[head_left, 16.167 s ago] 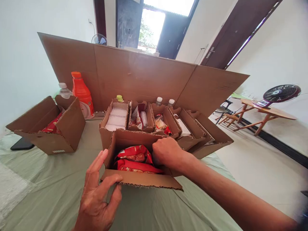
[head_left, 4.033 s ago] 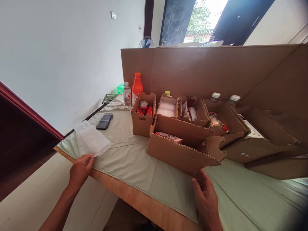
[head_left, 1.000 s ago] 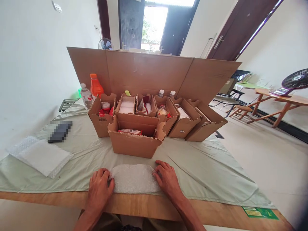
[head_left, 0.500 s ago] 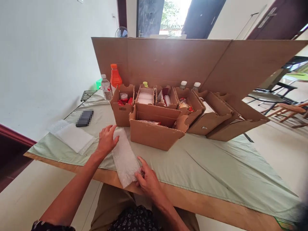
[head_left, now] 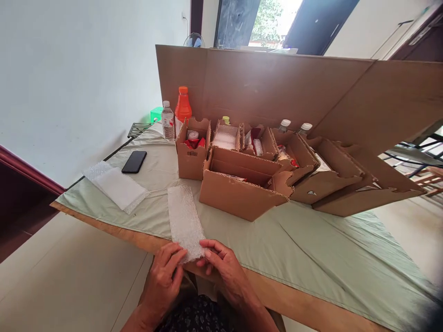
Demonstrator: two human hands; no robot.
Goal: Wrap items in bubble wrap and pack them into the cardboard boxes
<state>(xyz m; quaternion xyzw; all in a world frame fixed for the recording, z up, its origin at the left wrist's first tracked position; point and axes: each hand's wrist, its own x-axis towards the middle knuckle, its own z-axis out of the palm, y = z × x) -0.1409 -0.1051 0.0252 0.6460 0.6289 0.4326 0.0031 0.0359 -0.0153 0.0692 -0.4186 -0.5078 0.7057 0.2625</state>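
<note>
A flat, long piece of bubble wrap (head_left: 184, 216) lies on the green cloth, its near end reaching over the table's front edge. My left hand (head_left: 164, 269) has its fingers closed at the near left corner of the wrap. At the near right corner, my right hand (head_left: 223, 267) pinches the wrap between thumb and fingers. Just beyond the wrap's right side stands an open cardboard box (head_left: 242, 196) with a packet partly visible inside. More pieces of bubble wrap (head_left: 117, 186) lie flat to the left.
A black phone (head_left: 134, 162) rests on the cloth (head_left: 311, 249). Several cardboard boxes (head_left: 192, 161) stand in a row behind, holding packets and wrap. A water bottle (head_left: 167, 122) and an orange bottle (head_left: 183, 106) are at the back left. A tall cardboard panel (head_left: 270, 87) stands behind them.
My left hand has moved from the wrap's far end to its near left corner. My right hand stays at the near right corner. The view has shifted left.
</note>
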